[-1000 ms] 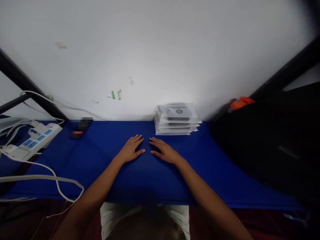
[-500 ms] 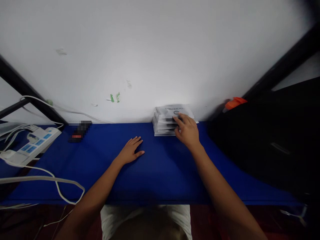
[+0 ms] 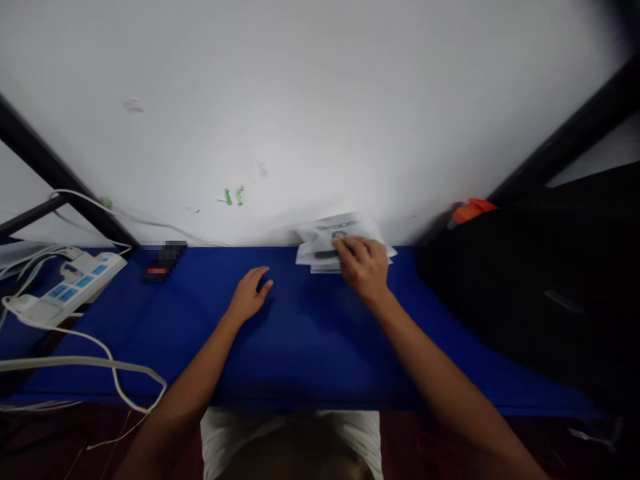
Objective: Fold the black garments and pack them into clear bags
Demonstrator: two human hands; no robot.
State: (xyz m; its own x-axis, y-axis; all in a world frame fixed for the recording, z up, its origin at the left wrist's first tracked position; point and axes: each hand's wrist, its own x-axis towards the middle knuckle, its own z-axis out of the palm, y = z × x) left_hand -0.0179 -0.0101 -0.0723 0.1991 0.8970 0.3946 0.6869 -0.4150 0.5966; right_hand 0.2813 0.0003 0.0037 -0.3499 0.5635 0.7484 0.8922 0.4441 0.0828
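Observation:
A printed white plastic packet [image 3: 315,241] lies tilted over a low stack of similar packets [image 3: 327,269] against the wall. My right hand [image 3: 364,267] pinches its upper surface, with the fingers bent onto the dark print. Part of the stack is hidden beneath this packet and behind the hand. To the left, my left hand [image 3: 249,293] is empty, thumb and fingers apart, just over the blue tabletop [image 3: 300,347].
On the left are a white power strip [image 3: 83,287] with plugged-in cables and a dark pixelated object [image 3: 165,261]. A large black bag or cloth [image 3: 530,287] fills the right side, with an orange item [image 3: 473,210] behind it. A white cable [image 3: 117,363] loops near the front left.
My right hand has closed on the top packet and drawn it slightly left and toward me, tilting it off the stack. My left hand has shifted left and its fingers have curled a little.

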